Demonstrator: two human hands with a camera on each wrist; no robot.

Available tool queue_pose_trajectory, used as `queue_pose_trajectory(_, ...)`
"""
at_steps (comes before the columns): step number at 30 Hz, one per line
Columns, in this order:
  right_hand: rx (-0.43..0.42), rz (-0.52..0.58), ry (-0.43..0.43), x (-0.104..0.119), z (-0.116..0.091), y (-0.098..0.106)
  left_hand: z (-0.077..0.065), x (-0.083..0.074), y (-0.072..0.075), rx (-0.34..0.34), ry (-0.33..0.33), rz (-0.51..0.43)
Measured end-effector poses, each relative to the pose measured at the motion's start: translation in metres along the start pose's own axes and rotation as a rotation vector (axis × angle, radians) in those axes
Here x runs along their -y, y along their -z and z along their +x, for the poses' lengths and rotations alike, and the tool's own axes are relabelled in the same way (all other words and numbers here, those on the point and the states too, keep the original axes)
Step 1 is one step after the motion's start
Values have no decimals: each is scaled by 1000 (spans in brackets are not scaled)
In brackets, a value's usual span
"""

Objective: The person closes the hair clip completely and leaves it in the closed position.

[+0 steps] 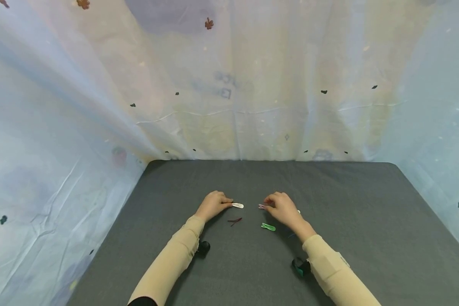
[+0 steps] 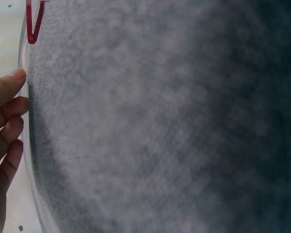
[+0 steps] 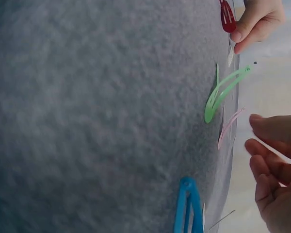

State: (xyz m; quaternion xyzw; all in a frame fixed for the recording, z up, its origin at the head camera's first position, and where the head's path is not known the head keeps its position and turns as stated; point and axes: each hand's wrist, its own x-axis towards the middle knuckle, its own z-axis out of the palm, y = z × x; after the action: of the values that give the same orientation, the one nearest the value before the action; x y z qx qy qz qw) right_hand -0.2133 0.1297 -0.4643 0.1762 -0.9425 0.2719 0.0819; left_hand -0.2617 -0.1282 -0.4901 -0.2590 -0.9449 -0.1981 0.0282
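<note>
My left hand pinches one end of a white hair clip between thumb and finger, with the other end pointing right. Over a pink snap hair clip is my right hand. In the right wrist view, the thumb and forefinger are spread, and the pink clip lies just beyond the fingertips. A green snap clip lies nearer, below the right hand. The dark red clip, its arms apart, is in front of the left hand.
A blue hair clip lies under the right forearm. Another pale piece peeks out beside the right hand. Both wrists wear dark camera mounts. The grey table meets a patterned curtain at the back.
</note>
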Motion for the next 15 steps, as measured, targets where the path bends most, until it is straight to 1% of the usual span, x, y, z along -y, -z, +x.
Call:
queue_pose_trajectory(3, 15, -46, 15, -3, 1, 0, 0, -1, 1, 13, 19, 1)
queue_pose_trajectory(6, 34, -80, 22, -6, 2, -1, -1, 0, 1, 5, 27, 0)
queue_pose_trajectory(10, 68, -106, 40, -9, 2, -6, -3, 0, 0, -14, 12, -12)
queue_pose_trajectory(15, 105, -103, 41, -10, -1, -12, -9, -3, -4, -35, 1, -21)
